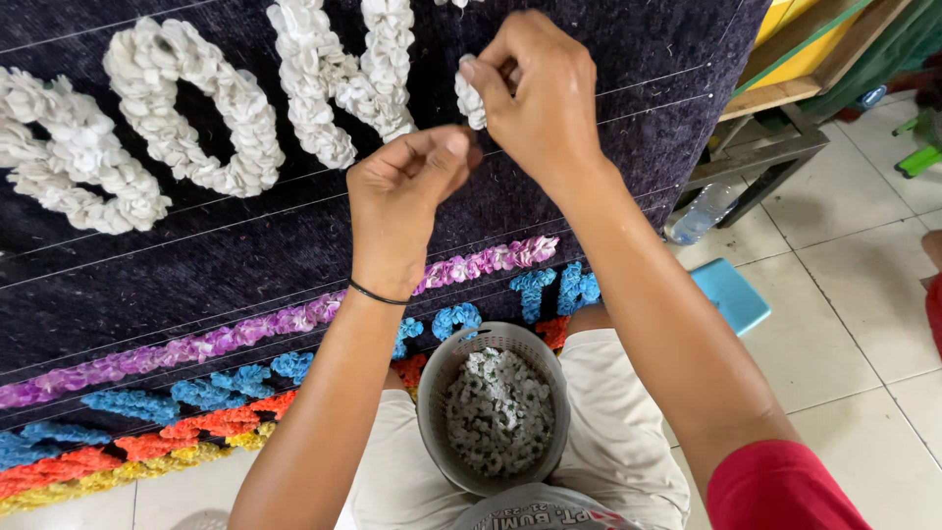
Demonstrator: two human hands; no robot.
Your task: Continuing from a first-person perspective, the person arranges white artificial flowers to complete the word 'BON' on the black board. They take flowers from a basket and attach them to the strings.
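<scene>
Right hand point(538, 93) pinches white flower point(470, 98); left hand point(402, 186) just below — near board's point(628, 59) edge.

Dark felt board point(589, 196), white paper-flower letters point(196, 118), coloured flower rows point(196, 393)

Dark display board dressed in paper flowers

The upright board point(294, 245) bears big white flower letters point(196, 108), above purple, blue, orange and yellow flower rows point(147, 412).

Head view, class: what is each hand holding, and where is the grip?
Right hand pinches a white paper flower by its top edge against the dark board. Left hand: fingertips pinched; contents cannot be told.
</scene>
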